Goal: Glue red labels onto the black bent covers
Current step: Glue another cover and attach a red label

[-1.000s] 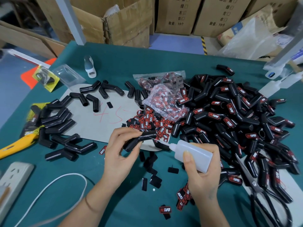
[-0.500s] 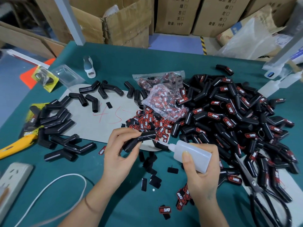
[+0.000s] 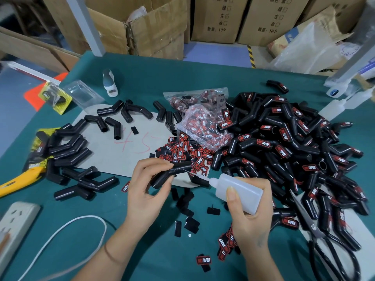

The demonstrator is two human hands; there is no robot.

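My left hand (image 3: 146,189) grips a black bent cover (image 3: 172,173) just above the table. My right hand (image 3: 249,216) holds a white glue bottle (image 3: 237,192) tilted left, its thin needle tip touching the cover's upper arm. Loose red labels (image 3: 186,151) lie in a heap just beyond the cover. A few more red labels (image 3: 225,243) lie by my right wrist. A big pile of labelled covers (image 3: 294,151) fills the right side. Unlabelled covers (image 3: 69,151) lie at the left on a grey card (image 3: 121,151).
Clear bags of labels (image 3: 203,120) sit behind the loose heap. Black scissors (image 3: 324,246) lie at the right front. A yellow utility knife (image 3: 18,181), a power strip (image 3: 14,226) and a white cable (image 3: 67,228) lie at the left. Cardboard boxes (image 3: 154,31) stand beyond the table.
The glue bottle's tip has stayed at the cover while both hands shifted very slightly. Nothing was picked up or let go.
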